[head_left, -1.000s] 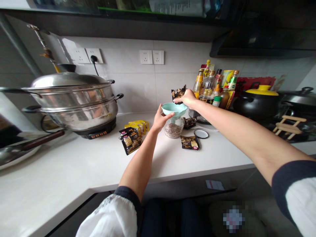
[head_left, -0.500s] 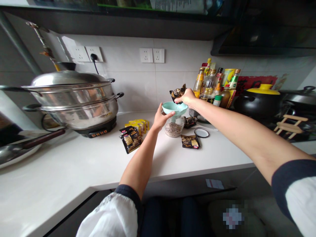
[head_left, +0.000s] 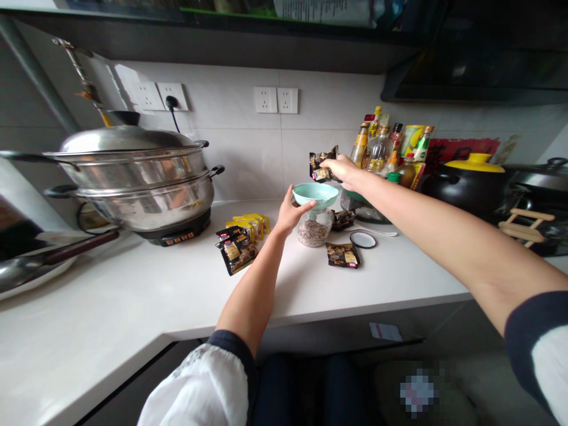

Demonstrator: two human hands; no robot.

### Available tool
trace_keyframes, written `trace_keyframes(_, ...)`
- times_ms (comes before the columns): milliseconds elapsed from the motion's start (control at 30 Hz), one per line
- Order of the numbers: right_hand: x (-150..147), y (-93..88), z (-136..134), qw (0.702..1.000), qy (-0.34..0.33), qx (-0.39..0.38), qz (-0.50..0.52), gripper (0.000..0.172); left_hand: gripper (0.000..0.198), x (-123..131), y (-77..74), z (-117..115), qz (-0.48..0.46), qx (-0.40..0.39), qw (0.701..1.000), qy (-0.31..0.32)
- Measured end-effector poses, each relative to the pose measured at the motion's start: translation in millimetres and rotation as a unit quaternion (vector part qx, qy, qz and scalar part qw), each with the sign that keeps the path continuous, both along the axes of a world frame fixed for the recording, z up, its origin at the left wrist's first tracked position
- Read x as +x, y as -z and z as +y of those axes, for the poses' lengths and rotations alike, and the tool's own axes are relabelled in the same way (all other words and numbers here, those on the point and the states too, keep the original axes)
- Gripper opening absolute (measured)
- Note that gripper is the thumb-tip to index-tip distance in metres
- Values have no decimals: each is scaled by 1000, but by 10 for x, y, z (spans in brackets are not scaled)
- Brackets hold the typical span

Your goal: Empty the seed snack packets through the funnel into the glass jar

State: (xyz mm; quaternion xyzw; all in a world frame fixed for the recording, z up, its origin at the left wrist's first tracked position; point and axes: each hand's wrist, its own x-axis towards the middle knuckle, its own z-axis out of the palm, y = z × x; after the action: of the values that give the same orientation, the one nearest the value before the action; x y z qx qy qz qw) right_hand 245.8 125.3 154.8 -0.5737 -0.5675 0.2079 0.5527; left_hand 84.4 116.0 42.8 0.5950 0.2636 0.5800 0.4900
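My left hand (head_left: 293, 212) grips the rim of a mint-green funnel (head_left: 314, 194), thumb on its near side. The funnel sits on the mouth of a clear jar (head_left: 313, 228) partly filled with a brownish-grey, grainy seasoning. Above and slightly behind the funnel, my right hand (head_left: 341, 169) pinches a small black seasoning packet (head_left: 320, 165), held roughly upright with its printed side showing. Another black packet (head_left: 343, 255) lies flat in front of the jar. A crumpled dark packet (head_left: 343, 219) lies to the jar's right, near a round lid with a dark rim (head_left: 362, 239).
Left of the jar lie black packets (head_left: 238, 251) and yellow packets (head_left: 252, 225). A large steel steamer (head_left: 137, 183) stands at the left, a pan (head_left: 39, 266) before it. Sauce bottles (head_left: 381, 145), a black pot with a yellow lid (head_left: 470, 177) and a small wooden stand (head_left: 523, 225) are at the right.
My right hand has drawn the black packet slightly right and turned it from tilted over the funnel to more upright. The left hand stays on the funnel.
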Motion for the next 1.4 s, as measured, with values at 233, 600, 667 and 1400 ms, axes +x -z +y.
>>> trace_keyframes(233,128,29,12,991,-39,95,-88,36,118,5,-11,-19,0,-4,1000,-6)
trace_keyframes(600,105,132,6,983,30,107,-148,37,117,4,-19,-19,-5,-6,1000,-8)
trace_keyframes(667,95,154,-18,981,53,112,-147,35,117,2,-21,-15,-2,-7,1000,-5)
trace_keyframes(1400,106,151,-105,985,72,97,-127,32,118,-29,-7,0,-2,1,1000,17)
